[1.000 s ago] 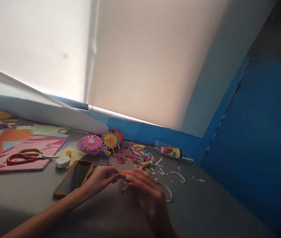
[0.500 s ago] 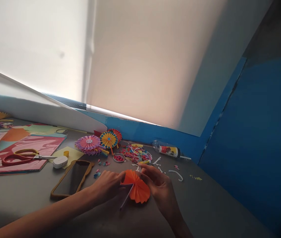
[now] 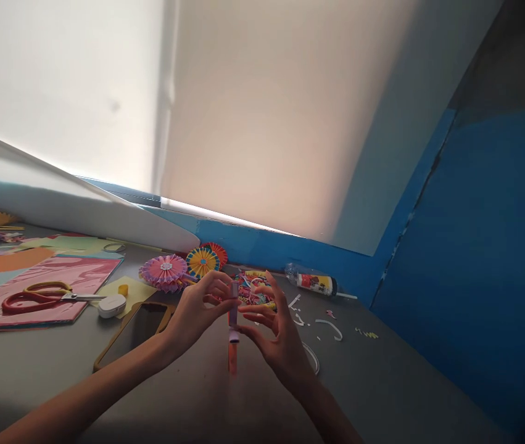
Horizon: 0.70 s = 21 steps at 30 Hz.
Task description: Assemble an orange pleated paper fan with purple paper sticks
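Note:
A pleated paper piece is held upright in front of me, seen nearly edge-on. Its upper part is a purple paper strip (image 3: 233,314), and an orange paper end (image 3: 232,359) hangs below. My left hand (image 3: 206,302) pinches the purple part from the left between thumb and fingers. From the right, my right hand (image 3: 278,339) has its thumb and middle fingertips against the piece, with the index finger raised clear. Behind the fingers lies a pile of colourful paper scraps (image 3: 255,287), partly covered. A pale ring (image 3: 311,357) shows beside my right wrist.
Pleated paper rosettes, one pink and purple (image 3: 165,272) and one yellow (image 3: 203,262), stand at the back. A glue bottle (image 3: 316,283) lies by the wall. To the left are scissors (image 3: 44,297), paper sheets (image 3: 77,280), a white case (image 3: 111,306) and a phone (image 3: 139,330).
The orange pleated paper, spread like a fan before, is now raised and seen edge-on. Both hands have shifted their grip, and the pale ring shows on the table at the right.

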Each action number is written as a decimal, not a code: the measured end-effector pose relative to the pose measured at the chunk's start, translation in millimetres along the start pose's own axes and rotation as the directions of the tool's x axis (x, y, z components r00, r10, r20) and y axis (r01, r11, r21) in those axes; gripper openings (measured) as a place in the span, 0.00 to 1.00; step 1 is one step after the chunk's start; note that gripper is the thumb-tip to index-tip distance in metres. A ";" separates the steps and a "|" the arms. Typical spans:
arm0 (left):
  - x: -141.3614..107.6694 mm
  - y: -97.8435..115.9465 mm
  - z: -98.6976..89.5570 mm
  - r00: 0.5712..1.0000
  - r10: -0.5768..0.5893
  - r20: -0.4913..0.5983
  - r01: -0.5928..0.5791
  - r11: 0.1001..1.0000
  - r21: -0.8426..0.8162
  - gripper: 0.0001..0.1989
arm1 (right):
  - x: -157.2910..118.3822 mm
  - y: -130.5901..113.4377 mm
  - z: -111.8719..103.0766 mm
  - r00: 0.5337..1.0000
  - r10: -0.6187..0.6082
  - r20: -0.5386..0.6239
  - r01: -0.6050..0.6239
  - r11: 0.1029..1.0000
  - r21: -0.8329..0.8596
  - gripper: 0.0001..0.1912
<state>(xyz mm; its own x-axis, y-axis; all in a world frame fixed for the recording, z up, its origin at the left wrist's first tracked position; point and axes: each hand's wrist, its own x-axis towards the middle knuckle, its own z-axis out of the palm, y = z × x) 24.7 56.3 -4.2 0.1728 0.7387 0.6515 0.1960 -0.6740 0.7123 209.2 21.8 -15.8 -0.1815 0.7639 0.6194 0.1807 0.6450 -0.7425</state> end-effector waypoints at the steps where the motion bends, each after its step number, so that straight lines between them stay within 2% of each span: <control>1: 1.9 2.9 1.4 1.000 0.003 -0.019 -0.004 1.000 -0.029 0.15 | -0.8 1.5 2.9 1.000 -0.016 -0.001 0.016 1.000 0.005 0.49; 3: 4.4 7.1 4.4 0.999 0.009 -0.048 -0.012 0.998 -0.066 0.15 | -1.7 3.6 8.7 0.999 -0.047 0.011 0.047 0.999 0.005 0.50; 6: 5.5 6.5 8.3 0.999 -0.017 -0.049 0.011 0.993 -0.116 0.15 | -3.6 5.9 17.1 0.998 -0.059 0.001 0.059 0.998 0.002 0.47; 8: 5.9 0.9 10.1 0.997 -0.063 -0.035 0.056 0.984 -0.169 0.15 | -5.1 7.5 21.7 0.998 -0.029 -0.048 0.031 0.999 0.044 0.46; 12: 4.4 -15.8 14.8 0.987 -0.160 -0.011 0.152 0.954 -0.259 0.15 | -6.4 11.6 26.8 0.989 0.073 -0.129 -0.050 0.983 0.179 0.50; 16: -7.9 -23.7 21.8 0.974 -0.222 -0.054 0.200 0.943 -0.266 0.16 | -3.7 16.5 25.9 0.978 0.130 -0.163 -0.084 0.962 0.258 0.50; 18: -16.9 -22.8 23.7 0.970 -0.243 -0.009 0.231 0.933 -0.274 0.18 | -1.5 18.0 24.0 0.965 0.157 -0.210 -0.092 0.952 0.293 0.49; 21: -26.6 -20.5 23.3 0.957 -0.250 0.148 0.285 0.910 -0.302 0.16 | 1.2 18.9 21.0 0.934 0.199 -0.297 -0.098 0.942 0.321 0.49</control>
<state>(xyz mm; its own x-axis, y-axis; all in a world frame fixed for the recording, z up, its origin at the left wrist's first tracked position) 38.6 50.5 -42.3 0.2593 0.8762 0.4061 -0.0636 -0.4041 0.9125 192.1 34.5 -34.4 0.1533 0.8485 0.5066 -0.1224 0.5250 -0.8423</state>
